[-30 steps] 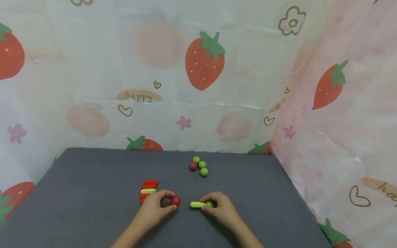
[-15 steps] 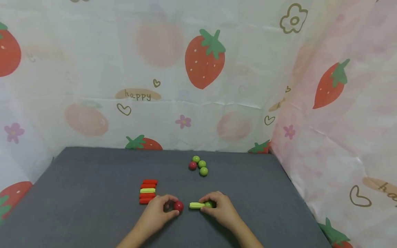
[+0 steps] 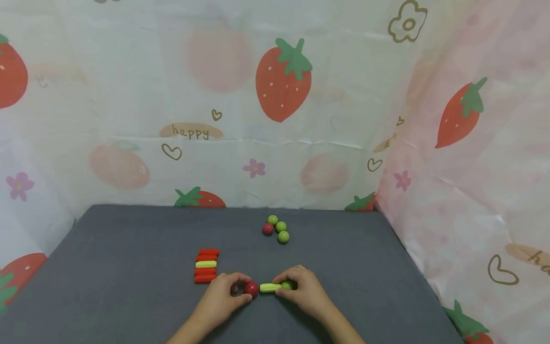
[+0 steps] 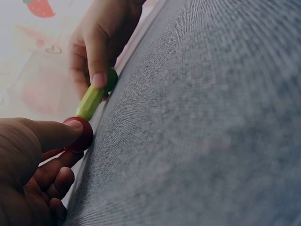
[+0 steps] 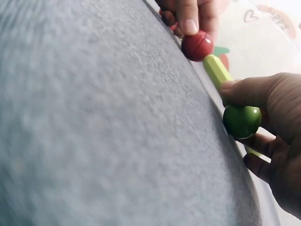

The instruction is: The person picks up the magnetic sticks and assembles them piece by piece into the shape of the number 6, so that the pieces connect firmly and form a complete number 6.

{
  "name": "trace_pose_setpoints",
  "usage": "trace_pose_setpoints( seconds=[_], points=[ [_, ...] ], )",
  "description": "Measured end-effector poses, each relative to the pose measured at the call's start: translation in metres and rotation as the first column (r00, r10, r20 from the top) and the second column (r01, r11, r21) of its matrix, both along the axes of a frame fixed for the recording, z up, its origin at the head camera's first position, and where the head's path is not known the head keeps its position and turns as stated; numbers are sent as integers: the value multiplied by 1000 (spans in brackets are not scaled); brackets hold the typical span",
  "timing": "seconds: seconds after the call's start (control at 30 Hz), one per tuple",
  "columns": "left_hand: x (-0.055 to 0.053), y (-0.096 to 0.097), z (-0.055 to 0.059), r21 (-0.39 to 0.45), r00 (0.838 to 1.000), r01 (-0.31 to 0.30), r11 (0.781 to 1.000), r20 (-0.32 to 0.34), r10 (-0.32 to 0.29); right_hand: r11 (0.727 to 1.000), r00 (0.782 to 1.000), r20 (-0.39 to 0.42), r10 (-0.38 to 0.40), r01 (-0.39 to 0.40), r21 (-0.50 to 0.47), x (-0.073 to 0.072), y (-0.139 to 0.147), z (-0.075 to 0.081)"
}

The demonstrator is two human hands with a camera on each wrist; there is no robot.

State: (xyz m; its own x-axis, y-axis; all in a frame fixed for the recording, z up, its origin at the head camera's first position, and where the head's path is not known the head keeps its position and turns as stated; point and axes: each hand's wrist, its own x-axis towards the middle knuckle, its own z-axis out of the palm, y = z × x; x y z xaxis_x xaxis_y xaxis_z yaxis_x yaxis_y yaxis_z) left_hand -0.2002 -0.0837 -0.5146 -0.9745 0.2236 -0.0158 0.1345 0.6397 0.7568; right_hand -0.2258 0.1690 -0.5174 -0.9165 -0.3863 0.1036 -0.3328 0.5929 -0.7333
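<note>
My left hand (image 3: 219, 297) pinches a shiny red ball (image 3: 251, 288) between thumb and fingers, low over the grey cloth. To its right, my right hand (image 3: 308, 292) grips a short yellow-green faceted stick (image 3: 269, 288) near the end where a green ball (image 5: 242, 121) sits. The stick points left, its free end right at the red ball. In the left wrist view, the stick (image 4: 89, 102) and red ball (image 4: 82, 135) line up end to end. My right thumb lies along the stick, and the fingers partly cover the green ball.
Left of my left hand lies a row of several red sticks (image 3: 205, 278) with one yellow-green stick (image 3: 206, 264) among them. Farther back, several green balls (image 3: 281, 227) cluster with a red ball (image 3: 268, 229). A strawberry-print curtain (image 3: 283, 153) hangs behind the grey tabletop (image 3: 129, 286).
My left hand has carried the red ball right and slightly nearer to me. My right hand has shifted slightly left with the stick and green ball, narrowing the gap between stick and red ball.
</note>
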Motion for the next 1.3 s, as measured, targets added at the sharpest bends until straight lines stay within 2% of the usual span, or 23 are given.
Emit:
trace_pose_setpoints(
  seconds=[0.3, 0.47, 0.73, 0.97, 1.17, 1.3],
  points=[
    [-1, -2, -1, -8, 1000, 9, 1000, 27, -9, 999, 999, 49, 15, -17, 50, -3, -6, 5],
    [-1, -3, -1, -7, 1000, 7, 1000, 10, -7, 997, 998, 59, 39, -43, 69, -8, -7, 8],
    [-1, -4, -2, -34, 1000, 5, 999, -28, -5, 999, 990, 140, 25, -29, 24, -9, -6, 8],
    [-1, -4, -1, -45, 999, 5, 999, -43, -7, 1000, 991, 129, 21, -24, 17, -8, -5, 5],
    [1, -6, 6, -33, 999, 1, 999, -42, -2, 1000, 993, 113, 15, -17, 13, -6, -6, 5],
    [2, -8, 11, -11, 1000, -8, 1000, -16, 8, 1000, 995, 101, 15, -17, 14, -6, -6, 6]
  ],
)
